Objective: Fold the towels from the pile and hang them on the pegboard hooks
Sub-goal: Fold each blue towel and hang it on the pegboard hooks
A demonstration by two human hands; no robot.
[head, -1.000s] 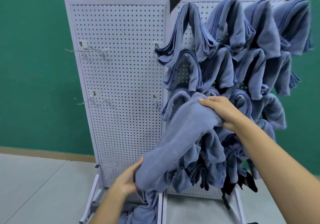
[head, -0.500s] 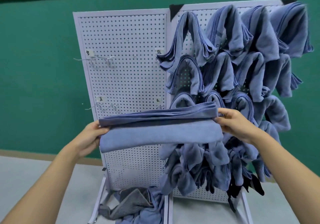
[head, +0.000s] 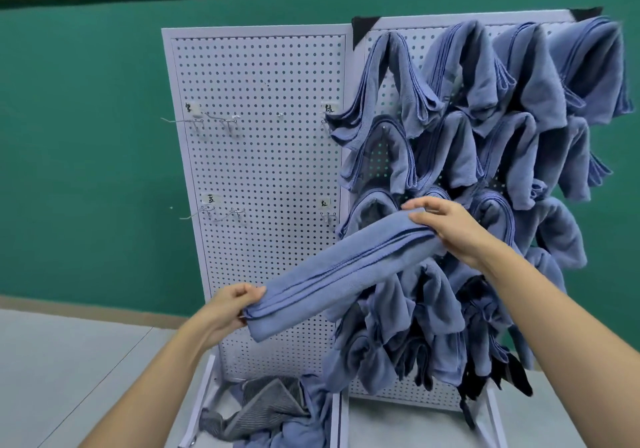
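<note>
Folded blue towel (head: 346, 267) is held in the air before the white pegboard (head: 270, 157), slanting from 8 o'clock up to 2 o'clock. The left hand (head: 228, 309) pinches its lower end at the layered edges; the right hand (head: 453, 229) grips the upper end, fingers curled over it. Hung towels (head: 485, 118) crowd the board's 3 o'clock half, bare hooks (head: 221, 122) stand at 9 o'clock, and the pile (head: 277, 413) lies at 6 o'clock.
</note>
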